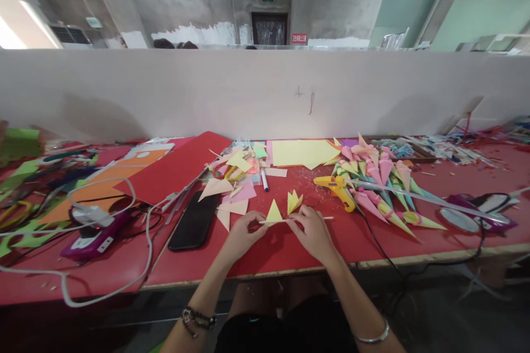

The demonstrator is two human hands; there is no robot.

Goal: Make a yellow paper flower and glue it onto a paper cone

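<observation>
My left hand [247,231] pinches the left end of a thin pale stick [328,218] held level low over the red table. A yellow paper triangle [274,213] stands up from the stick between my hands, its point upward. My right hand [308,227] is closed round the stick farther along, and the stick's other end sticks out past it. A folded yellow paper piece [294,202] with several points rises at my right fingertips; whether it is attached to the stick I cannot tell. Beyond my right hand lies a yellow hot glue gun [338,192].
A black phone [194,222] and paper scraps [237,207] lie left of my hands. Paper cones [383,171] are heaped at the right. Yellow sheets [304,153] lie behind. Purple power strips [97,236] with cords flank both sides. A white partition [248,94] stands across the back.
</observation>
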